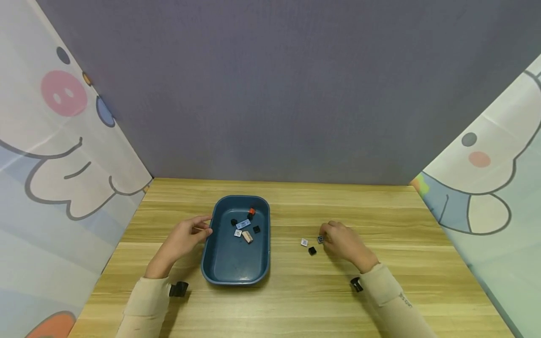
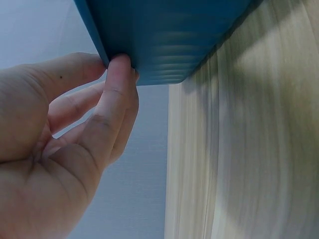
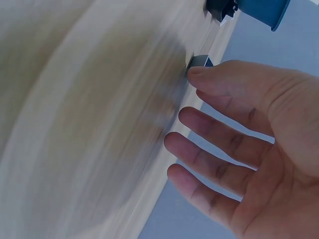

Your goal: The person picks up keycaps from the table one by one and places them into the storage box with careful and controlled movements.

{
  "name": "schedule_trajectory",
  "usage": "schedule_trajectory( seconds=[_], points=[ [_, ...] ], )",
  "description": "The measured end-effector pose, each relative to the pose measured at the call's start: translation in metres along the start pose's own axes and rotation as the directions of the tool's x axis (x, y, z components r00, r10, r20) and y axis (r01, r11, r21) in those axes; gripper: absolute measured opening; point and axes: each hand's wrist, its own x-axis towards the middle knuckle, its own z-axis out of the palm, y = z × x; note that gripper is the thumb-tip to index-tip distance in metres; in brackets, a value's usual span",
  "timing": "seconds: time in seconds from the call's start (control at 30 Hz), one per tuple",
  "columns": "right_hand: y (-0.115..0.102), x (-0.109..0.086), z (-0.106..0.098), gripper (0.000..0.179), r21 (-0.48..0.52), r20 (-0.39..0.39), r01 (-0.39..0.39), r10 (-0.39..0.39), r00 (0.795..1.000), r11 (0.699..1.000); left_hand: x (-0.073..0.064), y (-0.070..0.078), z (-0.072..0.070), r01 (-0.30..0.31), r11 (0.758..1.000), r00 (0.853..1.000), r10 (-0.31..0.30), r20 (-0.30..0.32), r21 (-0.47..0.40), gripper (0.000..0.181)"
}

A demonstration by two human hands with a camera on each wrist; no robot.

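A blue tray [image 1: 236, 268] lies left of centre on the table. My left hand [image 1: 186, 239] pinches its left rim; the left wrist view shows the fingertips [image 2: 119, 62] against the tray wall [image 2: 159, 45]. Inside lie small keycaps: several black, an orange one [image 1: 251, 211], a long blue one [image 1: 243, 224], a white one [image 1: 238, 233] and a beige one [image 1: 247, 236]. To the right, my right hand [image 1: 344, 241] holds a grey keycap [image 1: 320, 239] by thumb and index finger, low at the table; the other fingers are spread loosely. The index fingertip is partly hidden in the right wrist view.
A white keycap [image 1: 304, 242] and a black keycap [image 1: 312, 250] lie on the wooden table [image 1: 291, 300], left of my right hand. A grey panel [image 1: 270, 94] stands along the back edge, and printed cartoon sheets [image 1: 55, 178] flank both sides.
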Motion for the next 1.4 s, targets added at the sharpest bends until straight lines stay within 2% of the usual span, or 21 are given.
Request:
schedule_trajectory(
  seconds=[0.47, 0.8, 1.1, 1.4],
  points=[
    [-0.004, 0.006, -0.004, 0.012, 0.016, -0.022, 0.015, -0.015, 1.0, 1.0, 0.003, -0.001, 0.0, 0.018, 1.0, 1.0, -0.018, 0.004, 0.014, 0.042],
    [-0.017, 0.016, -0.015, 0.017, -0.007, -0.058, 0.07, -0.071, 0.996, 0.997, 0.002, -0.003, 0.0, 0.014, 1.0, 1.0, -0.014, 0.014, 0.004, 0.043],
    [-0.046, 0.038, -0.033, 0.02, 0.013, -0.054, 0.113, -0.112, 0.992, 0.994, 0.002, -0.003, 0.0, 0.005, 1.0, 1.0, -0.005, 0.012, 0.006, 0.043],
    [-0.082, 0.062, -0.041, 0.02, 0.028, -0.033, 0.143, -0.142, 0.989, 0.989, 0.001, -0.002, 0.0, 0.004, 1.0, 1.0, -0.004, 0.002, 0.004, 0.042]
  ],
)
